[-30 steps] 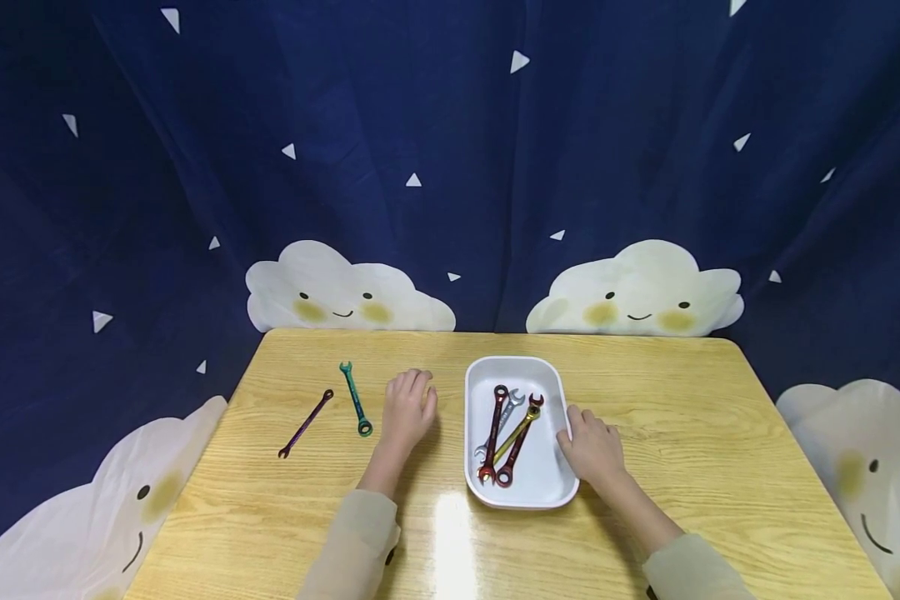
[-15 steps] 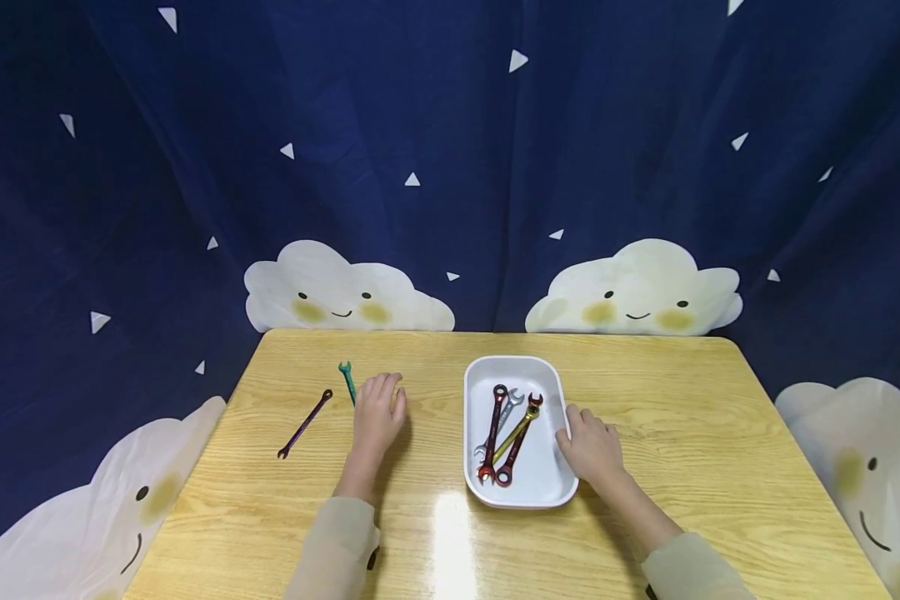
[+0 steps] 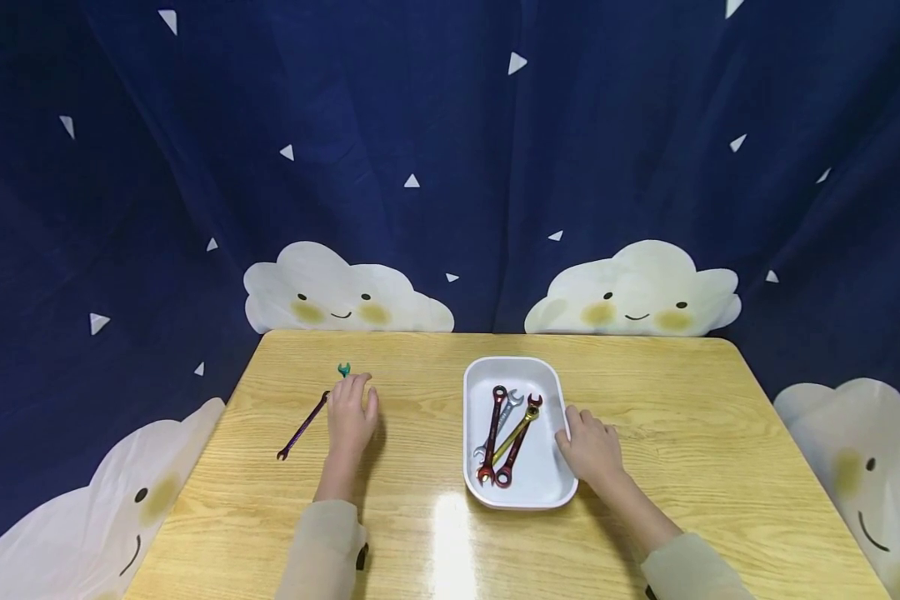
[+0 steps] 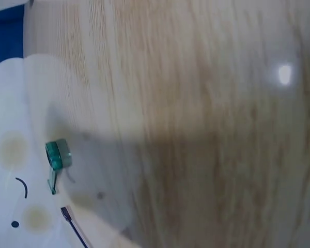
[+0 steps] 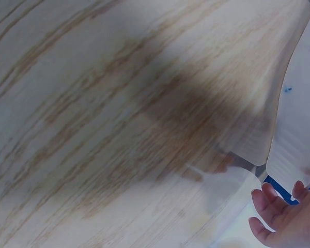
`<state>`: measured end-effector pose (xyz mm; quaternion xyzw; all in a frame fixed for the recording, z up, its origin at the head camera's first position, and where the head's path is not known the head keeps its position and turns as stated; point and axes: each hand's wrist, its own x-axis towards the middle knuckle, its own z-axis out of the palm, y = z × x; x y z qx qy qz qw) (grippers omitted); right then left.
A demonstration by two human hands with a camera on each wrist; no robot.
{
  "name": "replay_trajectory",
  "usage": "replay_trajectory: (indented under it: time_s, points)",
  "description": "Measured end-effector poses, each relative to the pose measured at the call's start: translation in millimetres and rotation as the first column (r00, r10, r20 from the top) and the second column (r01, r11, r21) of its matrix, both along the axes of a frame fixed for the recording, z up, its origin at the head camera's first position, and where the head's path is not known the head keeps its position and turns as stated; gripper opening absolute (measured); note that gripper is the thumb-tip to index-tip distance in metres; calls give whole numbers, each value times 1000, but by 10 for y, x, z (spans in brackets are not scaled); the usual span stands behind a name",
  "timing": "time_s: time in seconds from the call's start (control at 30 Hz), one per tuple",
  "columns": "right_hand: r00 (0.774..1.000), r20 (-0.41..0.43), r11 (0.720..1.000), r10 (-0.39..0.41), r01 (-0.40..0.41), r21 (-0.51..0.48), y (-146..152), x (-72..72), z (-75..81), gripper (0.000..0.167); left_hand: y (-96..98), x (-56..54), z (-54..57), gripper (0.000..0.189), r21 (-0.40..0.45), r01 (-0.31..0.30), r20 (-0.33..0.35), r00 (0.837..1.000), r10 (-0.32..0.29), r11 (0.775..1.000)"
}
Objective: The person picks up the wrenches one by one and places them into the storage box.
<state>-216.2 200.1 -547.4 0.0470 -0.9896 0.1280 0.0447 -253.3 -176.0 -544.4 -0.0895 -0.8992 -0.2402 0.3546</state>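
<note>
My left hand (image 3: 351, 417) is over the left part of the table, covering most of a green combination wrench (image 3: 344, 369); its open end shows past the fingers. Nothing is visibly gripped there. In the left wrist view the ring end of the green wrench (image 4: 53, 155) shows, but the hand does not. A purple wrench (image 3: 304, 427) lies just left of that hand. My right hand (image 3: 592, 446) is at the right side of a white tray (image 3: 547, 487), thumb over the rim. In the right wrist view the right hand (image 5: 287, 217) has bent fingers beside the tray wall (image 5: 294, 129).
Inside the tray lie two red wrenches (image 3: 492, 437) (image 3: 520, 442), a silver wrench (image 3: 504, 417) and a gold wrench (image 3: 516, 436), crossing one another. The wooden table (image 3: 667, 400) ends at a dark blue curtain (image 3: 487, 167) with printed clouds.
My left hand has moved left from beside the tray to over the green wrench, which it now mostly covers. The right hand and the tray have stayed in place.
</note>
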Motion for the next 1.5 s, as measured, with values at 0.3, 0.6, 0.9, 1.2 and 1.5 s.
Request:
replay_trajectory:
  time_s: [0.3,0.6,0.9,1.2,1.5]
  points:
    - [1000,2,1000,1,-1,-3,5,-2,6,35,-139,19,-75,22,53,-23,42,999,21,998]
    - [1000,3,1000,-3,3,-2,-2,-4,-9,35,-322,70,-100,28,93,-70,197,979,51,993]
    - [1000,18,1000,-5,5,-9,-4,4,10,36,-490,96,-181,30,133,-155,247,962,119,979]
    - [1000,0,1000,-2,2,-4,-14,7,13,33,-633,107,-294,29,211,-226,324,934,150,951]
    - [1000,3,1000,-2,2,-3,-15,10,32,34,-702,123,-339,30,229,-271,369,913,175,935]
